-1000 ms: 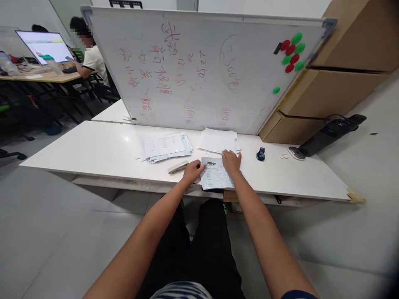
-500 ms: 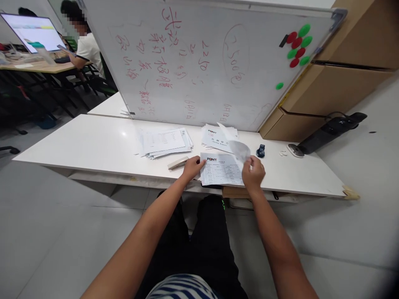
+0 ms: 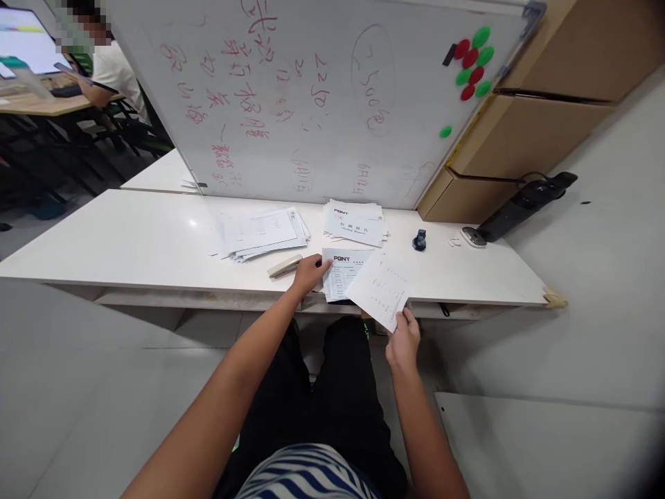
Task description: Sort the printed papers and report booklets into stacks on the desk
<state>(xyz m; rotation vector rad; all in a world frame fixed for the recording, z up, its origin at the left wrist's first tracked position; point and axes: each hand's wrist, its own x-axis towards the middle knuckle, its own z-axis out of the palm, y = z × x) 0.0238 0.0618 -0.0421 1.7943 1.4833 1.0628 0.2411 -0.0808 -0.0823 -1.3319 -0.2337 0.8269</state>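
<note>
1. Printed sheet (image 3: 378,287): held slantwise over the right part of the PONY-headed papers (image 3: 339,272), at the near edge of the tabletop (image 3: 483,277); in this view, reaches across that edge toward the body.
2. Lies nearer to the right hand (image 3: 403,338), pinched there between thumb and fingers at the corner closest to the body, with that hand out in front of the near edge.
3. Points forward and leftward from the right hand, toward the papers; runs askew to the near edge. Cannot tell the longer side for certain, nor any contact between the far end and the papers.
4. Left hand (image 3: 309,272): narrow grip on the left edge of the papers, thumb on top, fingers partly hidden; apart from the sheet, with the uncovered strip of the papers in between.
5. Just left of the left hand, close to the near edge: pale stapler (image 3: 284,267), slanting, right end beside the fingers.
6. Toward the far edge, beneath the whiteboard (image 3: 332,163): testing reports (image 3: 358,225) straight beyond the papers, and a spread paper pile (image 3: 262,232) to the left.
7. Right of the reports: small dark-blue object (image 3: 419,240), then, toward the far right corner, black bottle (image 3: 524,208).
</note>
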